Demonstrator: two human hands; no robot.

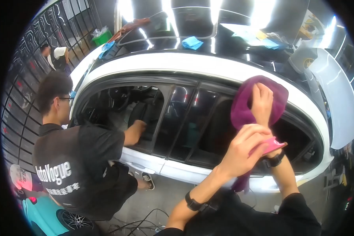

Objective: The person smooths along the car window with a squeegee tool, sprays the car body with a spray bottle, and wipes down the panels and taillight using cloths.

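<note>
My left hand [244, 149] is closed round a pink squeegee [269, 145], which sticks out past the fingers toward my right wrist. My right hand [262, 98], fingers bent, grips a purple cloth [240, 108] against the upper frame of the rear side window on a white car [177, 65]. More purple fabric hangs below my forearms. The dark rear window [299, 137] lies behind and beside the right forearm. Black bands circle both my wrists.
To my left a co-worker [76, 157] in a black shirt reaches to the front window. Blue cloths [192, 43] and sheets [249, 33] lie on the black roof. Cables [141, 224] run over the floor. A pale panel [336, 94] stands at right; another person [57, 57] is behind.
</note>
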